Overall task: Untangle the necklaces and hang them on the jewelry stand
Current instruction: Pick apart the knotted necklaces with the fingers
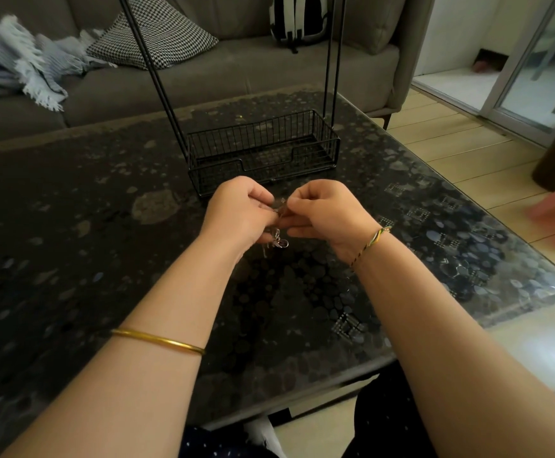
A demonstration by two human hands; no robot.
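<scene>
Picking at the knot, the left hand [239, 209] and right hand [327, 209] each pinched the tangled necklaces [279, 206] between curled fingers [297, 223], a pendant [281, 242] dangling just below them. Untangling seemed the step in hand. Just beyond the fingers stood the jewelry stand [263, 150]; next, one chain probably needed teasing loose.

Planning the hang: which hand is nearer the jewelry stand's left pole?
Left. The left hand is in front and right of the left pole; the right hand is farther right. Both pinch the necklaces.
</scene>
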